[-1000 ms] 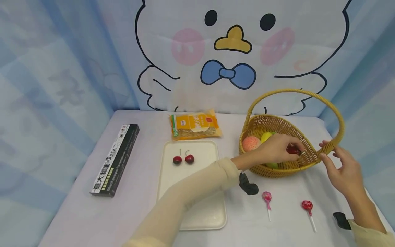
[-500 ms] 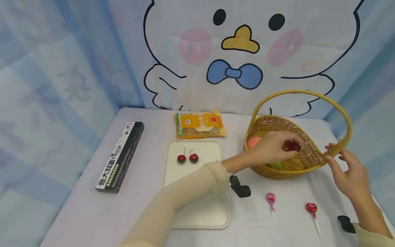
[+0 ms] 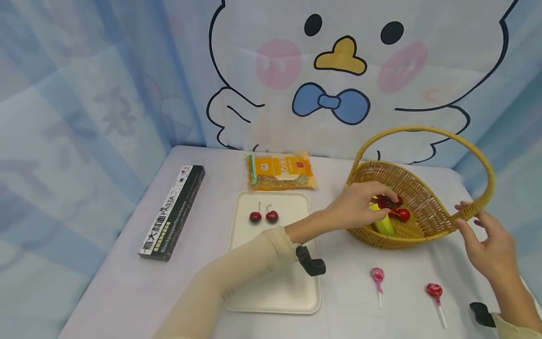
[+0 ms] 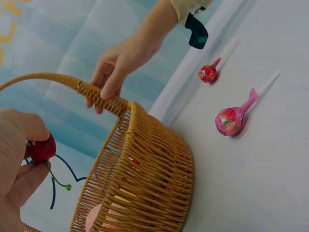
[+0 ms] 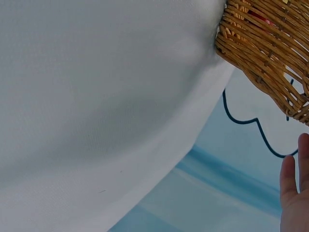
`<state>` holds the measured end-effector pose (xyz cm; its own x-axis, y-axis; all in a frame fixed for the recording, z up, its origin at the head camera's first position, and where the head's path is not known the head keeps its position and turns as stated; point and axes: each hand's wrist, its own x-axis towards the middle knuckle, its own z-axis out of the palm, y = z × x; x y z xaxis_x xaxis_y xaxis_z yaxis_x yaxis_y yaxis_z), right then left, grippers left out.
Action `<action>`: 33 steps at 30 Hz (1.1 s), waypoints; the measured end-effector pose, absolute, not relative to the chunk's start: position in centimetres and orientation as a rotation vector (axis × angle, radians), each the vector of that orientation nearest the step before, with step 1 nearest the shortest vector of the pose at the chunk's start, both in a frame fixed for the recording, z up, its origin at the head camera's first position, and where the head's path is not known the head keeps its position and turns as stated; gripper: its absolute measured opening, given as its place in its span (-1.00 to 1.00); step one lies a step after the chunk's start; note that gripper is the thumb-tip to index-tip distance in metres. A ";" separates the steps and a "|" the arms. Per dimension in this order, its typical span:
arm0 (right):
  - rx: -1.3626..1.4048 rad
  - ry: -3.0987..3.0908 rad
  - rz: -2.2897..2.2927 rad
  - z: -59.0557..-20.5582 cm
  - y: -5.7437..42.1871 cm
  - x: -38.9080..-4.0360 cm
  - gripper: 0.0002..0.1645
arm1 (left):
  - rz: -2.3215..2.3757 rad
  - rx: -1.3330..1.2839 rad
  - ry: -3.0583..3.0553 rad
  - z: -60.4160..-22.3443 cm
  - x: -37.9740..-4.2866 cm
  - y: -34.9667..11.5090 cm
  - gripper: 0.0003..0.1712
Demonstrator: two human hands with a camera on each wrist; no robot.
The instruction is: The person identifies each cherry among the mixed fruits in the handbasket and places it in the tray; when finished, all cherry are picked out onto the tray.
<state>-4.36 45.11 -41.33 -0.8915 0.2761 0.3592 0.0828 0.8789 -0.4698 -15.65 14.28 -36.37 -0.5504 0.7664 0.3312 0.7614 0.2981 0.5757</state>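
Observation:
My left hand [image 3: 360,203] pinches a dark red cherry [image 4: 42,149] between thumb and fingers, above the woven wicker basket [image 3: 423,197]. The cherry's green stem hangs down in the left wrist view. Below the fingertips, more red cherries [image 3: 403,215] lie in the basket beside a yellow-green fruit [image 3: 384,227]. A pinkish-orange fruit [image 4: 99,217] shows at the basket's rim in the left wrist view. My right hand [image 3: 493,249] holds the base of the basket's handle [image 3: 470,209] at its right end, thumb on the near side. Part of the basket's contents is hidden behind my left hand.
Two cherries [image 3: 272,216] lie on a cream tray [image 3: 271,287] under my left forearm. Behind it is an orange grain bag [image 3: 281,172]; a black pasta box [image 3: 173,214] lies at left. A pink lollipop [image 3: 378,274] and a red lollipop [image 3: 434,290] lie before the basket.
My left hand has drawn back leftward and up inside the basket with the cherry, uncovering other cherries there. The right hand keeps its hold on the handle. The head view has shifted slightly left.

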 end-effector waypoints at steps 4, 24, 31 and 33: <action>-0.258 -2.624 0.630 -41.3 45.2 -4.4 -0.44 | 1.111 1.503 2.541 -36.6 -15.7 12.9 -0.69; -0.284 -2.616 0.627 -41.5 45.0 -4.5 -0.45 | 1.143 1.503 2.600 -39.6 -16.8 4.5 -0.73; -0.264 -2.604 0.625 -41.5 45.1 -4.5 -0.46 | 1.137 1.543 2.612 -40.4 -16.9 2.6 -0.76; -0.265 -2.607 0.629 -41.5 45.1 -4.5 -0.45 | 1.122 1.521 2.623 -40.7 -16.9 2.0 -0.76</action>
<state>-4.54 45.07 -41.51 -0.8834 0.2821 0.3742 0.0802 0.8778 -0.4723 -16.93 2.02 -40.65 -0.5539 0.7302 0.4001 0.7935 0.3175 0.5191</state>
